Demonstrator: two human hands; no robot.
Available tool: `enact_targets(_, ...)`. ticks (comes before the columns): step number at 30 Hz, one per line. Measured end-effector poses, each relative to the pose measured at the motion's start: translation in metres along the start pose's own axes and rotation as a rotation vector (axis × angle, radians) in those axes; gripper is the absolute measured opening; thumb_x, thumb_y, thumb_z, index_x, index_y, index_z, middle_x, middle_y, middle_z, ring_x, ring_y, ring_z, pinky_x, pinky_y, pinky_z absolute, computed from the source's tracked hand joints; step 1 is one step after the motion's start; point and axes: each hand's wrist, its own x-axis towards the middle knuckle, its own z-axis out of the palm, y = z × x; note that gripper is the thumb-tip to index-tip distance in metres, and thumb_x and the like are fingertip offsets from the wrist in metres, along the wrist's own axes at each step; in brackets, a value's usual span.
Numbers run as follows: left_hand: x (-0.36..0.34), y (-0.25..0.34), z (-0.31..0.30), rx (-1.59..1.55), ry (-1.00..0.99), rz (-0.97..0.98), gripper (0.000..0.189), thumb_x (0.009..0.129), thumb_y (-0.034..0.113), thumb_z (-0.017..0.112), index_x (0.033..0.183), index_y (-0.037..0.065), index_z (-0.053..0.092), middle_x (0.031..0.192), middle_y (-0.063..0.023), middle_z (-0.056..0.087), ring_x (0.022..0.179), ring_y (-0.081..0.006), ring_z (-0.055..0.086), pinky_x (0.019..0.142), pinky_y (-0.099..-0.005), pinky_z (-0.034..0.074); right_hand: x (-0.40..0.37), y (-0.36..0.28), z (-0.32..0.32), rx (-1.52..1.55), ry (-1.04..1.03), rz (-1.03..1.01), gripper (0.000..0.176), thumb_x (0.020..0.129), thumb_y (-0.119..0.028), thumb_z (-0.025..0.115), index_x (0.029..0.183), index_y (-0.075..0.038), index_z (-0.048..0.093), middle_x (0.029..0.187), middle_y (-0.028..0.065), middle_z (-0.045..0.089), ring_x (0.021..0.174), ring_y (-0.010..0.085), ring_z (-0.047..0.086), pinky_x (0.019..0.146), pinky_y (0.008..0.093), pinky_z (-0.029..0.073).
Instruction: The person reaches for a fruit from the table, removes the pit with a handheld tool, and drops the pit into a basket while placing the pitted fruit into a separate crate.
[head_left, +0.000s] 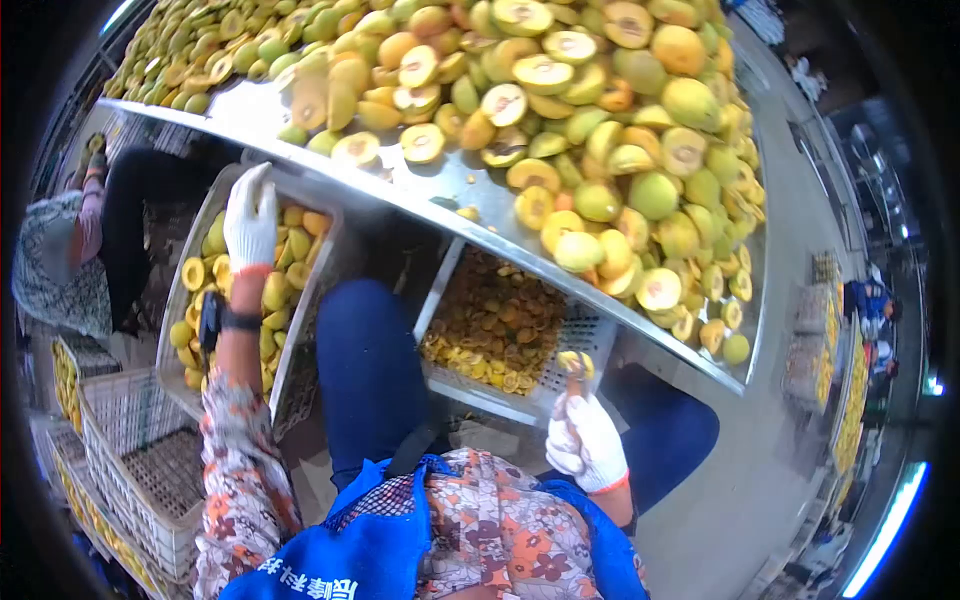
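Observation:
My left hand point(250, 218), in a white glove, hovers over a crate point(178, 330) of yellow fruit halves, beside the metal table's edge. Its fingers are stretched out with nothing visible in them. My right hand point(588, 445), also gloved, is closed around a short-handled tool point(574, 382). At the tool's tip is a piece of yellow fruit point(575, 362); the tool's end is too blurred to make out. Halved stone fruits point(600, 150), like peaches or apricots, are heaped on the metal table point(480, 190), some with brown pits showing.
Between my knees, a white crate point(480, 396) holds browner and yellow fruit pieces. Stacked plastic crates point(130, 430) stand at the lower left. Another person's patterned sleeve point(60, 260) is at the far left. More crates point(808, 330) and people line the right side.

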Motion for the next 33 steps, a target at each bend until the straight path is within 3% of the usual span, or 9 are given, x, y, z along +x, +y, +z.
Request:
enact_targets(3,-0.041,0.144,-0.007,-0.413,-0.1,0.021,0.023,0.097,0.011,0.06,0.117,0.001,0.068,0.11,-0.0132,0.069,0.105,-0.0234,0.065,0.095,-0.0347,0.05,0.0,-0.003,-0.002,0.023,-0.223,-0.017,0.02,0.105,-0.03,0.056,0.105,-0.01,0.053,0.061,-0.0016,0.04,0.04,0.0076,0.032,0.037,0.0237,0.026)
enact_targets(8,-0.11,0.288,0.001,-1.41,-1.046,-0.263,0.054,0.099,0.018,0.059,0.148,0.003,0.044,0.132,-0.013,0.061,0.113,-0.0204,0.061,0.102,-0.0356,0.048,-0.001,-0.004,-0.001,0.112,-0.509,0.039,0.027,0.106,-0.034,0.05,0.109,-0.008,0.056,0.061,0.0002,0.044,0.038,0.0072,0.033,0.038,0.0239,0.027)
enact_targets(11,-0.122,0.315,0.002,-1.387,-1.4,-0.31,0.042,0.1,0.019,0.058,0.138,0.002,0.054,0.121,-0.0111,0.066,0.111,-0.0187,0.062,0.101,-0.0351,0.048,-0.011,-0.006,-0.014,0.166,-0.653,0.091,0.027,0.107,-0.034,0.049,0.11,-0.008,0.055,0.063,-0.0005,0.044,0.039,0.0063,0.033,0.038,0.0231,0.026)
enact_targets(14,-0.131,0.323,0.012,-1.258,-1.37,-0.258,0.034,0.1,0.018,0.058,0.129,0.002,0.06,0.114,-0.0099,0.068,0.109,-0.0172,0.062,0.099,-0.0339,0.048,-0.019,-0.008,-0.025,0.239,-0.745,0.146,0.023,0.107,-0.034,0.049,0.109,-0.011,0.054,0.065,-0.0018,0.043,0.041,0.0055,0.03,0.038,0.022,0.023)
enact_targets(19,-0.141,0.337,0.02,-0.964,-1.23,-0.224,0.028,0.099,0.02,0.061,0.122,0.004,0.065,0.107,-0.0067,0.071,0.099,-0.0153,0.067,0.094,-0.0323,0.051,-0.014,0.003,-0.034,0.133,-0.417,-0.055,0.013,0.106,-0.03,0.054,0.108,-0.017,0.051,0.065,-0.0026,0.043,0.04,0.0057,0.032,0.037,0.0219,0.024)
enact_targets(22,-0.134,0.341,0.028,-0.475,-0.907,0.448,0.031,0.097,0.021,0.062,0.124,0.007,0.064,0.099,-0.0135,0.073,0.09,-0.0324,0.071,0.082,-0.0395,0.056,-0.014,0.0,-0.04,0.013,-0.19,-0.154,0.014,0.105,-0.03,0.056,0.106,-0.018,0.05,0.065,-0.0025,0.044,0.041,0.0058,0.034,0.037,0.022,0.024)
enact_targets(25,-0.12,0.339,0.038,-0.109,-0.672,0.557,0.034,0.089,0.017,0.068,0.122,0.011,0.064,0.099,-0.0113,0.07,0.097,-0.036,0.065,0.085,-0.0438,0.054,-0.014,-0.006,-0.048,-0.026,-0.157,-0.182,0.012,0.105,-0.027,0.054,0.104,-0.016,0.05,0.063,-0.0015,0.043,0.039,0.0071,0.033,0.035,0.0238,0.025)
enact_targets(27,-0.108,0.356,0.047,-0.239,-0.466,0.513,0.036,0.084,0.019,0.072,0.119,0.013,0.065,0.111,-0.0144,0.064,0.098,-0.0354,0.062,0.086,-0.0429,0.052,-0.016,-0.008,-0.046,-0.023,-0.178,-0.173,0.012,0.106,-0.027,0.054,0.103,-0.015,0.051,0.063,-0.0015,0.043,0.04,0.0069,0.033,0.036,0.0237,0.026)
enact_targets(33,-0.076,0.347,0.102,0.102,-0.539,0.395,0.035,0.086,0.017,0.072,0.12,0.009,0.065,0.119,-0.0162,0.064,0.103,-0.0356,0.064,0.086,-0.0403,0.054,-0.02,-0.007,-0.048,-0.046,-0.239,-0.17,0.015,0.105,-0.025,0.053,0.102,-0.011,0.052,0.065,-0.0014,0.043,0.046,0.0063,0.037,0.04,0.0232,0.03)
